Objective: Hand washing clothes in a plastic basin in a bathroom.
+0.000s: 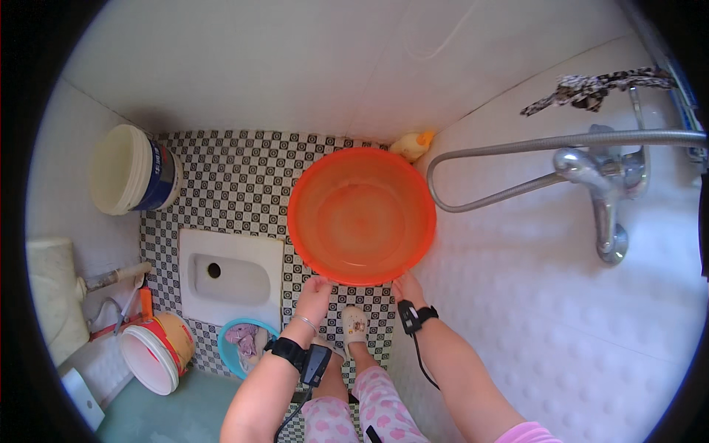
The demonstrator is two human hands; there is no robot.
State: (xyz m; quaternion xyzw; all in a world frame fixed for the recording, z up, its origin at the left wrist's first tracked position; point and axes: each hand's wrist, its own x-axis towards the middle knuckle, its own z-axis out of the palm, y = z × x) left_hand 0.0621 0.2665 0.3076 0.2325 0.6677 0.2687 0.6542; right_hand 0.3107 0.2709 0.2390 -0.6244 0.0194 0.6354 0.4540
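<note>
A large round orange basin (362, 275) is on the patterned floor in front of me, with what looks like shallow water inside. My left hand (315, 297) holds its near rim on the left, fingers curled at the edge. At the near right of the same rim, my right hand (409, 290) grips the edge, its fingertips partly hidden by the basin. Beside the basin's far right side, against the wall, stands a pale yellow bottle (408, 147) with an orange cap.
A squat toilet (231, 235) is set in the floor at left. Near it are a blue basin of clothes (230, 359), a tilted red-and-yellow bucket (174, 341) and a white-and-blue bucket (159, 177). A metal shower hose (509, 146) and faucet (604, 199) jut from the right wall.
</note>
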